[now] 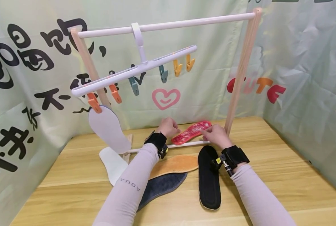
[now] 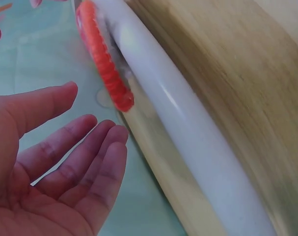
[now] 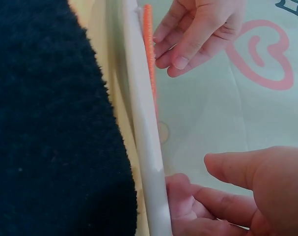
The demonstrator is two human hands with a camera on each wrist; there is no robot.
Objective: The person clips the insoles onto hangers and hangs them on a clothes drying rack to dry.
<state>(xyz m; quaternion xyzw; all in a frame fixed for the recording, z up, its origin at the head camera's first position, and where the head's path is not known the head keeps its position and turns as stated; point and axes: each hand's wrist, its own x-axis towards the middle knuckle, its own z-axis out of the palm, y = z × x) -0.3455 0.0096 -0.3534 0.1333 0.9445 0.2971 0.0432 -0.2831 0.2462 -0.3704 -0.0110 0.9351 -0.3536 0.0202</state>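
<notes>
A red patterned insole point(image 1: 194, 131) lies slanted at the back of the table, by the rack's white lower bar point(image 1: 189, 144). My left hand point(image 1: 168, 126) is just beyond its left end. In the left wrist view its thumb and relaxed fingers are apart, with the insole's red edge point(image 2: 105, 64) a short way off. My right hand point(image 1: 217, 135) reaches in at the insole's right end and overlaps it in the head view. The right wrist view shows its thumb point(image 3: 232, 167) and fingers spread, nothing between them, fingertips close beside the bar.
Nearer lie an orange insole point(image 1: 175, 164), a dark blue one point(image 1: 163, 186), a black one point(image 1: 208, 179) and a white one point(image 1: 111, 164). From the rack's top rail point(image 1: 185, 23) hangs a tilted hanger point(image 1: 145, 67) with several clips; an orange clip point(image 1: 94, 103) holds another white insole point(image 1: 107, 128).
</notes>
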